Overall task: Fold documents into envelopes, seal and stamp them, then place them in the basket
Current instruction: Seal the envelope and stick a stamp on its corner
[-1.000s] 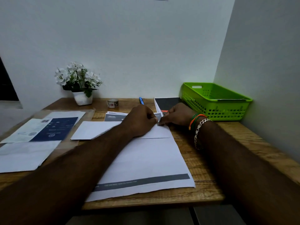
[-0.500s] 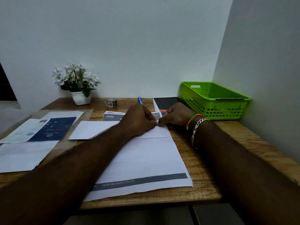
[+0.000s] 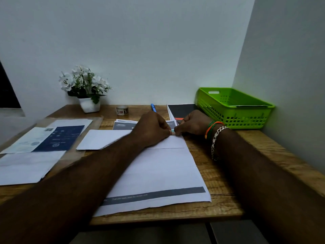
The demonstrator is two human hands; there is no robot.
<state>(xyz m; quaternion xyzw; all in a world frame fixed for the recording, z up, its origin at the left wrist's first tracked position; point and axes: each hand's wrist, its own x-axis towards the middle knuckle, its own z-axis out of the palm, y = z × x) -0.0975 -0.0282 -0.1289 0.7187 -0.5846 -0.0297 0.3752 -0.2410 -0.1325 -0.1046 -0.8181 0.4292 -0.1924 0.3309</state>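
Note:
A white envelope (image 3: 103, 139) lies across the middle of the desk, on top of a large white sheet (image 3: 158, 175) with a grey band near its front edge. My left hand (image 3: 151, 128) and my right hand (image 3: 193, 123) meet at the envelope's far right corner. Both have curled fingers and pinch a small pale item, perhaps a stamp (image 3: 173, 130), between them. The green basket (image 3: 233, 113) stands at the far right against the wall, with a flat paper in it.
A potted white flower (image 3: 84, 87), a tape roll (image 3: 121, 110) and a blue pen (image 3: 153, 107) sit along the back. A black-covered stack (image 3: 182, 110) and grey printed sheets (image 3: 123, 125) lie behind my hands. Blue and white documents (image 3: 44, 140) cover the left side.
My hands have stayed together at the envelope's corner, with only small finger shifts. The view has tilted slightly.

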